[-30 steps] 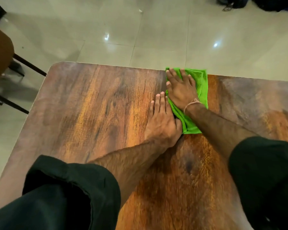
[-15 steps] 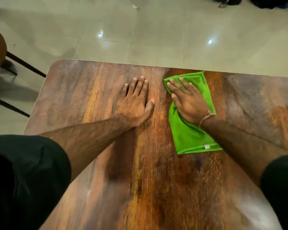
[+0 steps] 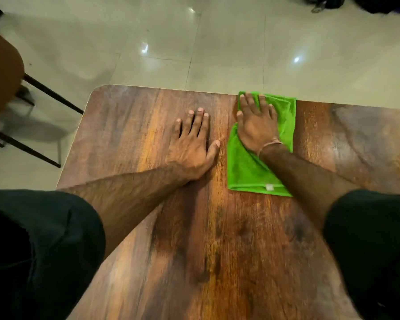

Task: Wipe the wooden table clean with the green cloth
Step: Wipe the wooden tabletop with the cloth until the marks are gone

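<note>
Softness and lightness likely mark the green cloth (image 3: pixel 247 167), folded flat at the wooden table's (image 3: pixel 217 250) twelve-o'clock edge under the flat, straight-fingered right hand (image 3: pixel 256 125), so it probably bunches unless pressed through its middle, while the left hand (image 3: pixel 192 146) rests spread at its nine o'clock.

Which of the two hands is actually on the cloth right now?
The right hand, pressed flat on the green cloth near the table's far edge. The left hand lies flat on bare wood beside it, clear of the cloth.
</note>
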